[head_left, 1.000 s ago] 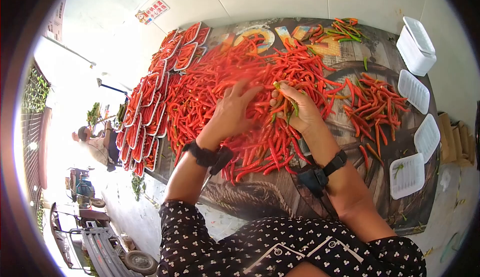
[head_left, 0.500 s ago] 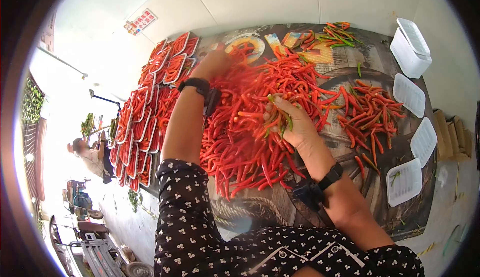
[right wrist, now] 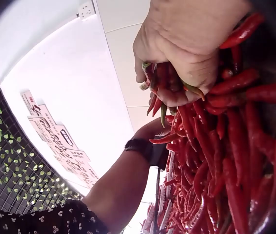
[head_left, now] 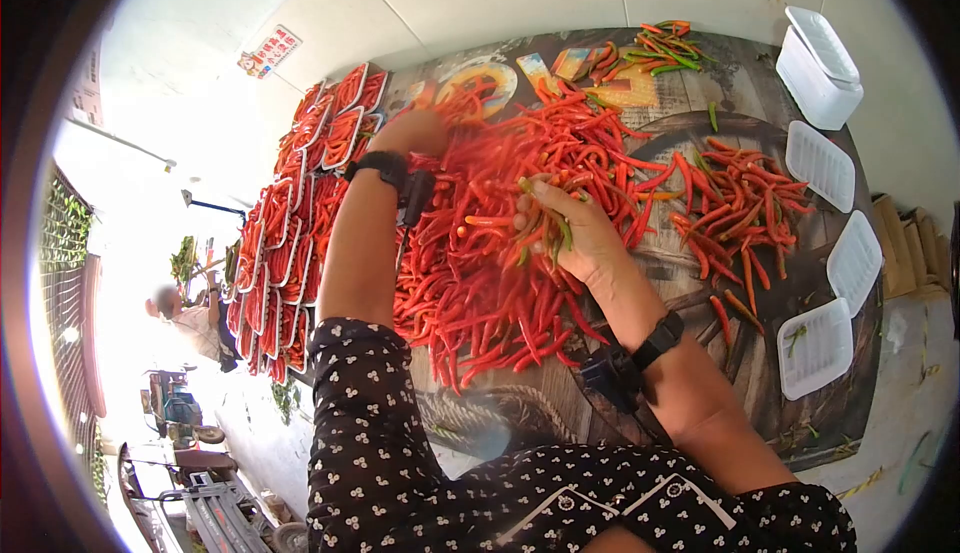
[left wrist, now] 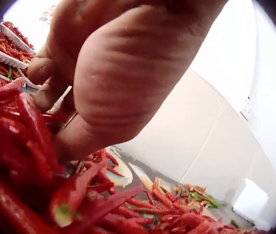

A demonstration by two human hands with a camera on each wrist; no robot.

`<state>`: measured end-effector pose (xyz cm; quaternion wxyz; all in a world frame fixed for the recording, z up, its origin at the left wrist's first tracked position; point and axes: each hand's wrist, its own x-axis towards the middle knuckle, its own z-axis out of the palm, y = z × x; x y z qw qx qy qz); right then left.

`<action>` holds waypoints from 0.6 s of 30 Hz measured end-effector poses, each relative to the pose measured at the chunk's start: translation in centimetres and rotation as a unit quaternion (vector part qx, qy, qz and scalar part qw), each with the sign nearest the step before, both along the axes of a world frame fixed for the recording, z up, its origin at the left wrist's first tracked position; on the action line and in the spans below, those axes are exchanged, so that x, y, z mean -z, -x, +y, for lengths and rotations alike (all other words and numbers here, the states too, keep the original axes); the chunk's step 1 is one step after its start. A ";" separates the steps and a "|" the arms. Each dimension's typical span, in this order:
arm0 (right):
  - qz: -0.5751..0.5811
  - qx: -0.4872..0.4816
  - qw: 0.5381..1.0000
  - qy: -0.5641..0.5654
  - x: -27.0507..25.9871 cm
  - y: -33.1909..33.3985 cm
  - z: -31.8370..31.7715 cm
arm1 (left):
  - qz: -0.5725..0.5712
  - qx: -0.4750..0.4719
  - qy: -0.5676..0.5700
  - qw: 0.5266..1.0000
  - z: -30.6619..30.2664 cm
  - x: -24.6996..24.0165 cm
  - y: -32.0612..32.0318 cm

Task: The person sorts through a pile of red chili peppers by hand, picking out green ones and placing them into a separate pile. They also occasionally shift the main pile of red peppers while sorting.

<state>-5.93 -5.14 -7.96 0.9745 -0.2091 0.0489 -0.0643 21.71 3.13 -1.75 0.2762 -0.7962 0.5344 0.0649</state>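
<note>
A big pile of red chili peppers (head_left: 470,283) covers the middle of the table. My left hand (head_left: 415,135) is at the pile's far left side; in the left wrist view the left hand (left wrist: 123,68) bends down over red peppers (left wrist: 31,141), its thumb and fingers apart, their tips partly hidden among them. My right hand (head_left: 580,238) grips a small bunch of green and orange-red peppers (head_left: 545,233) above the pile. In the right wrist view the right hand (right wrist: 186,48) has its fingers curled round that bunch, with stems and tips poking out.
Filled trays of red peppers (head_left: 285,243) are stacked at the left. A smaller pepper pile (head_left: 740,213) and a green-and-red group (head_left: 670,48) lie right and far back. Empty white trays (head_left: 815,348) line the right edge, beside stacked containers (head_left: 820,73). A person (head_left: 195,323) is at far left.
My left hand has moved from the middle of the pile to its far left side. The right hand keeps its grip on the bunch, shifting little. The head view has tilted slightly.
</note>
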 end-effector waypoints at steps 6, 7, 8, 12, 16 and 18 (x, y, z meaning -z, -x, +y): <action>-0.005 -0.008 1.000 0.012 -0.4 0.1 0.0 | -0.001 -0.180 0.188 0.965 -1.1 -1.4 0.1; -0.004 -0.011 1.000 0.007 -0.4 0.1 -0.1 | -0.021 -0.195 0.116 0.974 -1.8 -0.7 -0.7; -0.004 -0.009 1.000 0.010 -0.3 0.1 -0.1 | -0.025 -0.213 0.132 0.968 -2.3 0.1 -0.8; 0.008 0.003 1.000 0.003 -0.1 0.0 0.0 | 0.034 -0.225 0.109 0.968 -3.5 0.5 1.0; 0.003 0.011 1.000 0.017 -0.1 -0.2 0.0 | 0.087 -0.120 0.183 0.972 -3.7 1.9 0.0; 0.002 0.002 1.000 0.008 -0.2 0.0 0.0 | 0.066 -0.126 0.120 0.982 -4.0 1.6 0.6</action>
